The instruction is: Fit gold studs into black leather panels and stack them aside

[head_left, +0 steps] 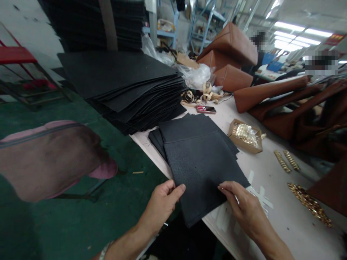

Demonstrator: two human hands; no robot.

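Note:
A black leather-like panel (203,166) lies over other black sheets at the table edge, its near corner sticking out past the edge. My left hand (165,198) pinches the panel's left side between thumb and fingers. Over the panel's right part, my right hand (238,202) has thumb and index finger pressed together; whatever is between them is too small to make out. A tall stack of black sheets (141,97) stands behind the panel, to the left.
A phone (206,109), a small box of gold pieces (245,135) and gold chains (309,204) lie on the white table (273,177). Brown bags (230,47) are piled behind. A cloth-covered chair (54,159) stands left. Two people are partly visible at the back.

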